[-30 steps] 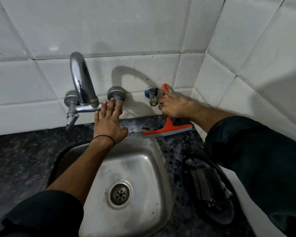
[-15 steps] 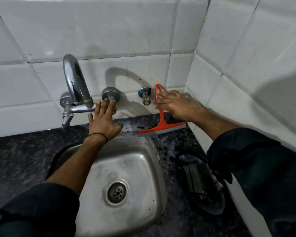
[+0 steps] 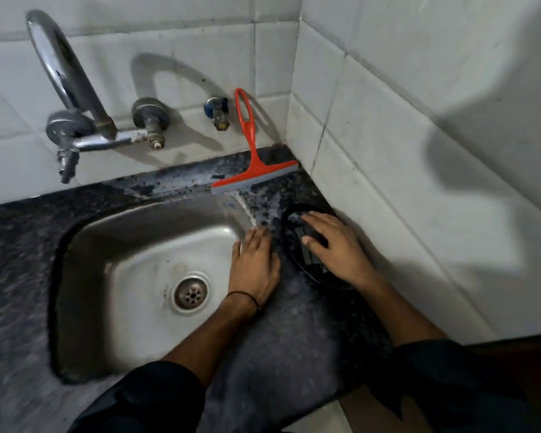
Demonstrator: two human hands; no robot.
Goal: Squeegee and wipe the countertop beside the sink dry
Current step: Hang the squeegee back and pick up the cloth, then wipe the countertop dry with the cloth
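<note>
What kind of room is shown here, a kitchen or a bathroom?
Probably a small kitchen or wash corner: a stainless steel sink set in a dark speckled stone countertop, a chrome wall-mounted tap on white tiles, and a red squeegee.

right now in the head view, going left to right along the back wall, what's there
curved tap spout → tap valve → blue-collared stub valve → red squeegee, leaning on the tiles with its blade on the countertop → corner side wall
</note>
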